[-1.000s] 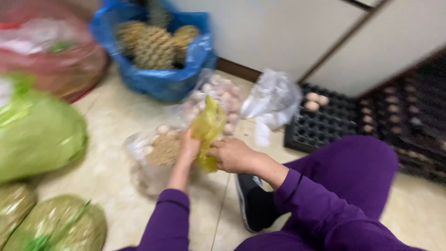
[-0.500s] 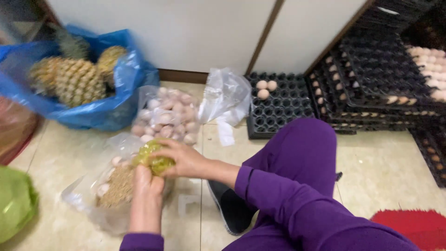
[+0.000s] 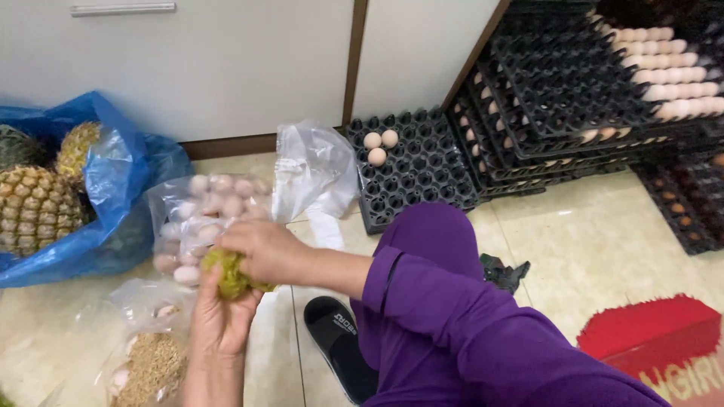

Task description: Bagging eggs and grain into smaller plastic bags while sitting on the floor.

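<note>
A crumpled yellow-green plastic bag [image 3: 230, 273] is being held between both hands in the lower left of the frame. The left hand [image 3: 219, 320] is being kept under it, palm up and fingers partly curled, so that the wad is cupped from below; the right hand [image 3: 260, 252] is being closed over its top, fingers bent around the plastic, seemingly so that it is kept bunched.

Directly beneath the hands, a clear bag of grain husk and a few eggs [image 3: 147, 362] is lying open on the tiled floor [image 3: 603, 241]. Just above the hands, a clear bag of pale eggs [image 3: 207, 215] is resting, and an empty clear bag [image 3: 313, 169] is being left slumped beside it. At the far left, pineapples [image 3: 34, 207] are sitting in a blue bag [image 3: 121, 181].

A black egg tray with three eggs [image 3: 411, 162] is lying at the upper centre, and stacked black trays [image 3: 588, 90], some filled, are piled at the upper right. The way to those trays is being partly blocked by the purple-clad knee [image 3: 426, 234] and a black slipper [image 3: 339, 343].
</note>
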